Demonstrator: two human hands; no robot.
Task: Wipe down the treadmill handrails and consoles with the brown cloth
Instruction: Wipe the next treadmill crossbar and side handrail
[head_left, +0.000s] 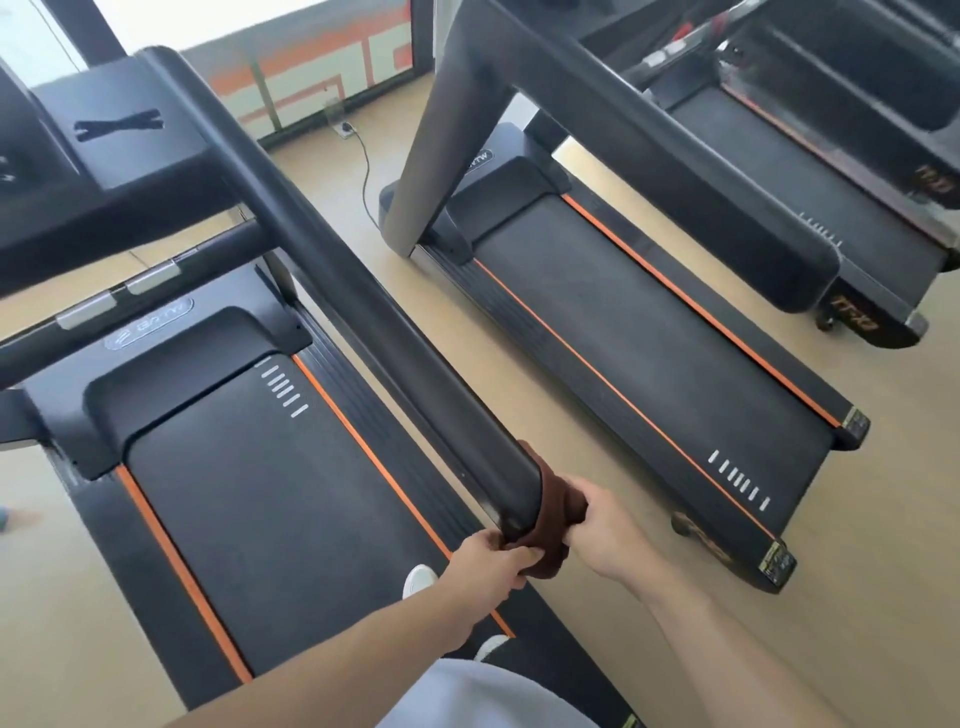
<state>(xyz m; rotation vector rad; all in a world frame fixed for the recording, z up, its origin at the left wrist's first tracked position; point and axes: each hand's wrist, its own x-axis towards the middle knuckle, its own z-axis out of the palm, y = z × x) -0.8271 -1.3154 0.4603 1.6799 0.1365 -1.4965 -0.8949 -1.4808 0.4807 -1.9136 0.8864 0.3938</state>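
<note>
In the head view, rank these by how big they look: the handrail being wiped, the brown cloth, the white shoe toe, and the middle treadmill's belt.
1. Middle treadmill's belt and handrail: similar in apparent size, and the rail is nearer, so I won't rank them.
2. Brown cloth, held by both hands.
3. White shoe toe.

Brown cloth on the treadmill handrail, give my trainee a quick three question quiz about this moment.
1. True or false: the brown cloth is wrapped around the near end of the handrail.
2. Which hands grip the cloth? A) left hand only B) right hand only C) both
3. Fill in: the stripes along each treadmill belt are ____.

Key: 1 true; 2 C; 3 orange.
</note>
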